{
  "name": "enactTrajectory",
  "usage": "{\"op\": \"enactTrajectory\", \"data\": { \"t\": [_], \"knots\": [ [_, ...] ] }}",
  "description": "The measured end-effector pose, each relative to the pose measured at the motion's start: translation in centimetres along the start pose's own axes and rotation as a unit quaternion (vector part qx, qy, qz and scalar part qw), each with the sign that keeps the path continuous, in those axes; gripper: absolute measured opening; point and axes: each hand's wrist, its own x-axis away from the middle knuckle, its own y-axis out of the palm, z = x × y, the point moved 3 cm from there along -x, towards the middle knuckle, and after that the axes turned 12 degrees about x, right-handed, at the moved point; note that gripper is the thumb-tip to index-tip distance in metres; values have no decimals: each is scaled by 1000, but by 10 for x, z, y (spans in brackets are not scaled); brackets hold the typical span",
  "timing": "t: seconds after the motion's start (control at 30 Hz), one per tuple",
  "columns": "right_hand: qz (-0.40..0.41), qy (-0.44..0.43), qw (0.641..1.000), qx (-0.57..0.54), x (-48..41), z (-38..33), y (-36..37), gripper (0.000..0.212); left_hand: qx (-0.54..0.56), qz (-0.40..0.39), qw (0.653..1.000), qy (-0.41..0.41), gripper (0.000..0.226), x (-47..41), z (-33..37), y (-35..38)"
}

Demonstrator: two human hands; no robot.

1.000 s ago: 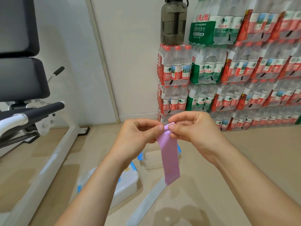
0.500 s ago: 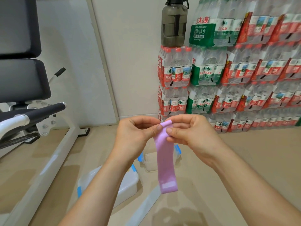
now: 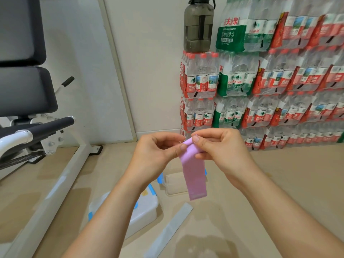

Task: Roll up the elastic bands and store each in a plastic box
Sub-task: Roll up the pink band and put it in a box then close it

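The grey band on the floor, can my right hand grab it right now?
Probably not yet: the right hand and left hand both pinch the pink band. The grey band itself lies uncovered on the floor.

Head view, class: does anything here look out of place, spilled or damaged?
Nothing spilled or damaged. Only the pale grey band lies loose and unrolled on the floor beside a plastic box, while the left hand and right hand pinch the pink band.
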Motion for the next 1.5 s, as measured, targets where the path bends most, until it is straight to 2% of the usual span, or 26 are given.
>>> {"op": "enactTrajectory", "data": {
  "t": [0.33,0.5,0.7,0.83,1.07,1.2,1.37,1.5],
  "knots": [
    [-10,-1,1000,1,-2,5,1,15,1,-15,1000,-22,14,1,-3,-3],
    [-29,-23,998,40,-2,5,3,21,-34,-45,998,-11,26,2,-4,1],
    [-84,-36,991,95,2,1,2,48,-88,-107,990,16,48,4,0,2],
    [-89,-48,987,126,3,-3,2,56,-149,-160,976,15,42,6,1,5],
    [-98,-79,972,197,5,-10,0,44,-126,-162,979,1,37,8,6,-2],
    [-100,-90,971,199,5,-11,0,34,-125,-152,981,1,36,8,8,-5],
    [-107,-76,979,159,4,-6,3,32,-145,-131,981,10,36,10,8,-7],
    [-108,-40,988,99,3,-2,1,32,-154,-86,984,33,30,8,10,-9]
  ]
}}
